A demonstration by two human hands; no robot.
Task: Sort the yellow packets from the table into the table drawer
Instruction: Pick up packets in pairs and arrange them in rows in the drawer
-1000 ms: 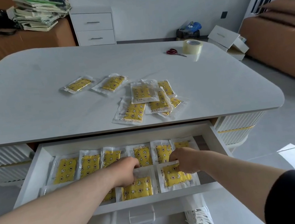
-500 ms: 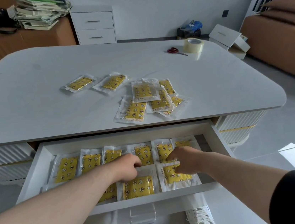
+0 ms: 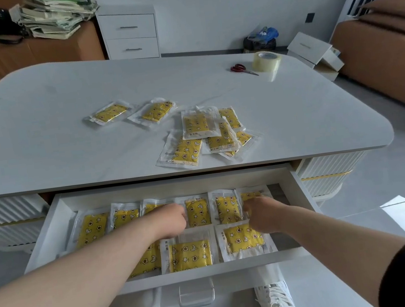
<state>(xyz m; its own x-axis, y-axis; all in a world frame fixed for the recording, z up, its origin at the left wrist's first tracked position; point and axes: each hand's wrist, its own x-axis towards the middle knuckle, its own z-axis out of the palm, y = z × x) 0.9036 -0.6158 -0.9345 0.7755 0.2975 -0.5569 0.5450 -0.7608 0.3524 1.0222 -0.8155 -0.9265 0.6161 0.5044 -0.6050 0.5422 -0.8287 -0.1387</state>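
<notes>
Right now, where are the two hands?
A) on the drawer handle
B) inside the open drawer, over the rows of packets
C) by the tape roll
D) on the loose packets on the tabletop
B: the left hand and the right hand both reach into the open drawer, over the yellow packets laid in rows there.

Fingers of the left hand (image 3: pixel 170 221) and right hand (image 3: pixel 261 212) curl under, out of sight, so any grip is unclear. The left forearm (image 3: pixel 102 262) hides much of one packet (image 3: pixel 147 261).
</notes>
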